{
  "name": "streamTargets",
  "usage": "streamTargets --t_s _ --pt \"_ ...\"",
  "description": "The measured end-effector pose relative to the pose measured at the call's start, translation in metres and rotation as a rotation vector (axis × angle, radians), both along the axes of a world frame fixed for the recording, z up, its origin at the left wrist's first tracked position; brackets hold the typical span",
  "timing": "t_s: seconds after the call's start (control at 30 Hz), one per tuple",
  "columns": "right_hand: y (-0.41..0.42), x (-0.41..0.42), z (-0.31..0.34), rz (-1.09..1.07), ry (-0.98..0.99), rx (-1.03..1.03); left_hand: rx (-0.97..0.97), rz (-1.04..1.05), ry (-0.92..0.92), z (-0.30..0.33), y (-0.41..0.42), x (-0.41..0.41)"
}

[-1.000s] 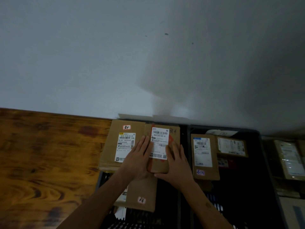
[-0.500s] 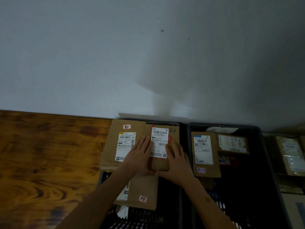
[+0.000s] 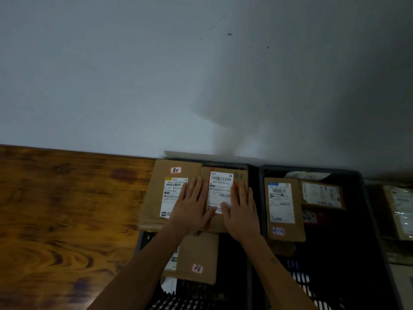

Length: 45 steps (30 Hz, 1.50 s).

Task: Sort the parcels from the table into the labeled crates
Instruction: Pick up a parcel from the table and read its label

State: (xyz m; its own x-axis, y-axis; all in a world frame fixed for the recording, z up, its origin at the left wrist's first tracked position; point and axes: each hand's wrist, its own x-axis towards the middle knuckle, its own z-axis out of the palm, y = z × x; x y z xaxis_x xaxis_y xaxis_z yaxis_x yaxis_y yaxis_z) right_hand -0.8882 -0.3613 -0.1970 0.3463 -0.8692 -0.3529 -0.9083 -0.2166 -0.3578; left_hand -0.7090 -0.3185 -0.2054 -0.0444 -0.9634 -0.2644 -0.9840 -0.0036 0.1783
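A small brown cardboard parcel (image 3: 223, 175) with a white shipping label lies in the left black crate (image 3: 251, 220), beside a larger brown parcel (image 3: 161, 193) that overhangs the crate's left rim. My left hand (image 3: 192, 209) lies flat with straight fingers across the seam between the two parcels. My right hand (image 3: 242, 211) rests flat on the small parcel's right side, thumb on its label. Another brown parcel (image 3: 200, 256) with a pink sticker lies lower in the same crate, under my left wrist.
A second black crate (image 3: 368, 242) to the right holds a tall labeled parcel (image 3: 283, 209) and a flatter one (image 3: 321, 194). More parcels (image 3: 400, 211) lie at the far right. The wooden table (image 3: 67, 220) spreads to the left; a grey wall rises behind.
Both hands have flattened and slid slightly forward over the small parcel, which has settled a little deeper into the crate. The other parcels have not moved.
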Motion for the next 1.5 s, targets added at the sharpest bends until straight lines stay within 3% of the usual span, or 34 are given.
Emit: streamTargets --t_s 0.23,0.33,0.57,0.97,1.23,1.5 --pt "-0.005 0.004 0.003 0.036 0.087 0.022 0.003 0.014 0.004 -0.003 0.001 0.004" --pt "-0.003 0.005 0.008 0.104 0.130 -0.059 0.002 0.017 0.026 -0.002 0.009 0.008" --pt "0.009 -0.001 0.008 0.150 0.101 -0.069 0.029 -0.020 0.003 0.001 0.027 0.006" --pt "0.000 0.008 0.027 0.177 0.157 0.059 0.128 -0.024 -0.030 0.016 0.026 0.008" --pt "0.001 -0.001 0.077 0.141 0.072 0.028 0.096 0.112 -0.005 0.064 0.033 0.008" --pt "0.018 -0.016 0.149 0.193 0.008 -0.048 -0.038 0.184 -0.098 0.150 0.055 -0.012"
